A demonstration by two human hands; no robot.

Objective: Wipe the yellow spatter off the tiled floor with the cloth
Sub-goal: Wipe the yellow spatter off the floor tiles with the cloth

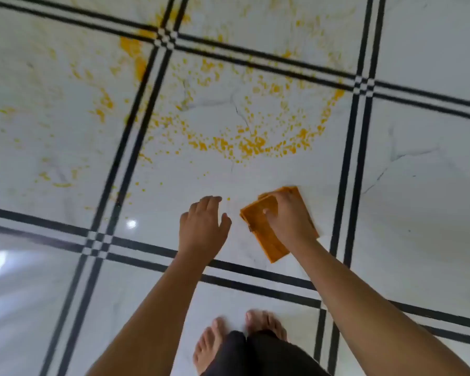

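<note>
Tiles of glossy white marble pattern make up the floor (418, 213), each framed by double black lines that cross in small chequered squares. A bright glint of light sits on the tile left of the hands, and a broader pale reflection shows at the left edge.

Yellow spatter (244, 145) spreads across the upper middle of the view as a rough ring of drops and flecks, thickest along its near arc. Heavier smears lie by the line crossing at the top, and fainter streaks lie on the tile to the left.

Just below the ring, the cloth (276, 246) lies flat on the same tile, an orange-yellow folded pad with layered edges showing. The right hand (288, 218) presses palm down on it, fingers spread over its top. The left hand (204, 226) is just beside it, apart from the cloth, fingers relaxed and holding nothing. Bare feet (215, 340) and dark trousers (255, 354) show at the bottom edge.
</note>
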